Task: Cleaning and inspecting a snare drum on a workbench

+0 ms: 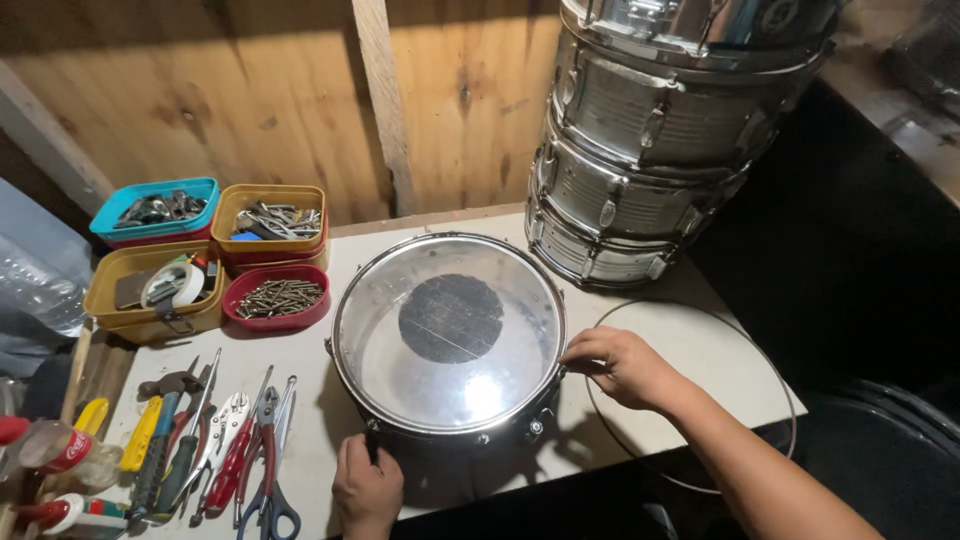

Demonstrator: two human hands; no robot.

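On the near-centre table point(700, 350): snare drum point(449, 335), clear head up | my left hand point(366, 490) curled closed at its near rim | my right hand point(622, 366) pinches the right rim | likely heavy, rigid, slick chrome; head fragile, so I'd grip the hoop.

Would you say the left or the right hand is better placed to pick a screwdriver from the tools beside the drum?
Probably the left hand: it rests at the drum's near rim, next to the tools. The right hand is on the far side.
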